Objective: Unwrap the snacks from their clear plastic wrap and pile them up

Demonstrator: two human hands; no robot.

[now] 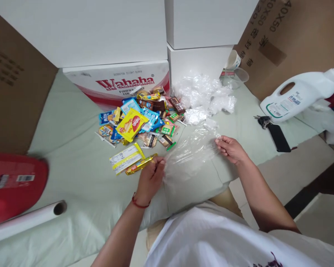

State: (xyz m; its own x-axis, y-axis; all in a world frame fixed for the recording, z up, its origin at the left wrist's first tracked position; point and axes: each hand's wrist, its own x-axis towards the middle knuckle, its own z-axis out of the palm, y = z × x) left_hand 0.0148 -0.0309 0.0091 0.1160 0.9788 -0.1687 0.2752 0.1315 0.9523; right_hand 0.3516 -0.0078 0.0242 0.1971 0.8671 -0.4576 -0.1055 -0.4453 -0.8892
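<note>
A clear plastic bag (192, 152) is stretched between my two hands above the pale green cloth. My left hand (153, 174), with a red cord at its wrist, is closed on the bag's left edge. At the opposite edge my right hand (230, 149) pinches the bag between thumb and fingers. Just beyond my left hand lie a yellow-wrapped snack bar (136, 167) and a white-and-yellow snack packet (125, 157). Farther back is a heap of wrapped snacks, topped by a yellow snack packet (132, 125). Crumpled clear plastic bags (203, 94) are piled to its right.
A Wahaba-printed carton (119, 83) stands behind the snacks. On the right are a white detergent bottle (297, 94), keys (264, 121), a black phone (278, 137) and a paper cup (233, 60). A red container (16, 185) and a white roll (28, 222) lie left.
</note>
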